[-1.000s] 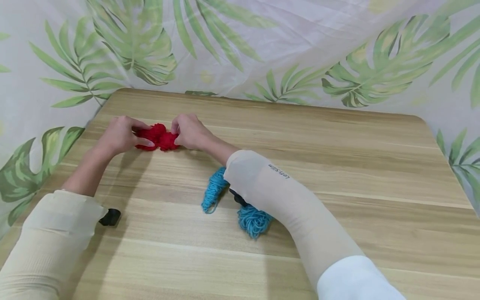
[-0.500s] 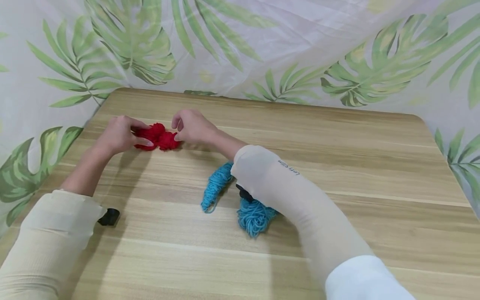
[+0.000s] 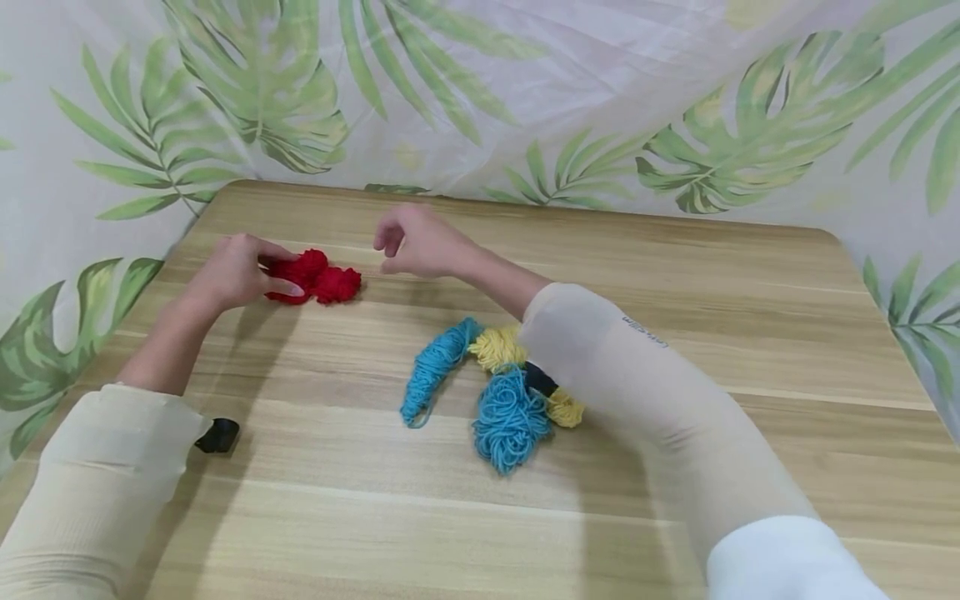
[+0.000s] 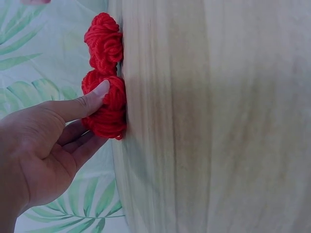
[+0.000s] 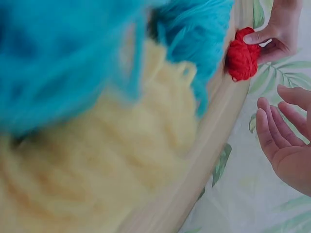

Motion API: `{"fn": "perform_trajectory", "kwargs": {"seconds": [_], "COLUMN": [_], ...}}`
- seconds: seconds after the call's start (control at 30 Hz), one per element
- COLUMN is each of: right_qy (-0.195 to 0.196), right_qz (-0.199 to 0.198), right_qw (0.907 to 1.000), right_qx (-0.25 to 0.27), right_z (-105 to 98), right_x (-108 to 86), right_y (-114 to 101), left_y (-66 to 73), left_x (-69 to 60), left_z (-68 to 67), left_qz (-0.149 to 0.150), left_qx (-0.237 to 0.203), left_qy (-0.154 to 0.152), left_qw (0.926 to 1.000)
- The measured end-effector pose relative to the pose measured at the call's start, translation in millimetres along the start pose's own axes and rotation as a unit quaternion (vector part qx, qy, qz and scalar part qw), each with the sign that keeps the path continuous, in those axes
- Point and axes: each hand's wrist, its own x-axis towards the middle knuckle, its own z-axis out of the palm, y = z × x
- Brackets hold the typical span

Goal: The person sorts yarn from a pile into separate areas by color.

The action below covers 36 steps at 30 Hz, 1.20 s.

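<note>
In the head view, red yarn [image 3: 337,285] lies in two lumps at the table's far left. My left hand [image 3: 238,271] grips the nearer-left lump, with the thumb on one side and fingers on the other, as the left wrist view shows on the red yarn [image 4: 108,109]. My right hand [image 3: 423,240] hovers to the right of the red yarn, apart from it and holding nothing. Its fingers look loosely bent in the right wrist view, where the right hand [image 5: 289,136] hangs free. Whether the two red lumps are joined cannot be told.
Nearer the middle lie a long blue yarn bundle [image 3: 435,367] and a rounder blue yarn bundle [image 3: 510,421]. Yellow yarn [image 3: 497,348] lies beside them, partly hidden by my right forearm. A leaf-printed cloth [image 3: 450,92] hangs behind the wooden table [image 3: 337,500].
My right hand has let go of the red yarn and moved up and right. The forearm's shift uncovers yellow yarn and more blue yarn. The left hand keeps its hold.
</note>
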Motion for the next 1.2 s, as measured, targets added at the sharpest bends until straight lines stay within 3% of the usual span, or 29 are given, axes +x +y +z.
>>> {"fn": "perform_trajectory", "kwargs": {"seconds": [0.27,0.57,0.93,1.2], "right_qy": [-0.016,-0.042,-0.041,-0.037], "right_qz": [-0.006,-0.027,-0.023,-0.016], "right_qw": [0.9999,0.9987,0.9989,0.9991], "right_qx": [-0.004,0.003,0.008,0.014], "right_z": [-13,-15,-16,-18], "right_x": [-23.8,-50.5,-80.1,-98.4], "right_y": [8,17,36,49], "left_y": [2.9,6.4,20.0,32.1], "left_x": [0.0,-0.2,0.6,0.2], "left_z": [-5.0,-5.9,-8.3,-8.3], "left_qz": [0.005,0.012,0.037,0.054], "left_qx": [0.002,0.004,0.022,0.009], "left_qy": [-0.023,-0.028,-0.014,0.004], "left_qw": [0.9997,0.9995,0.9990,0.9985]}}
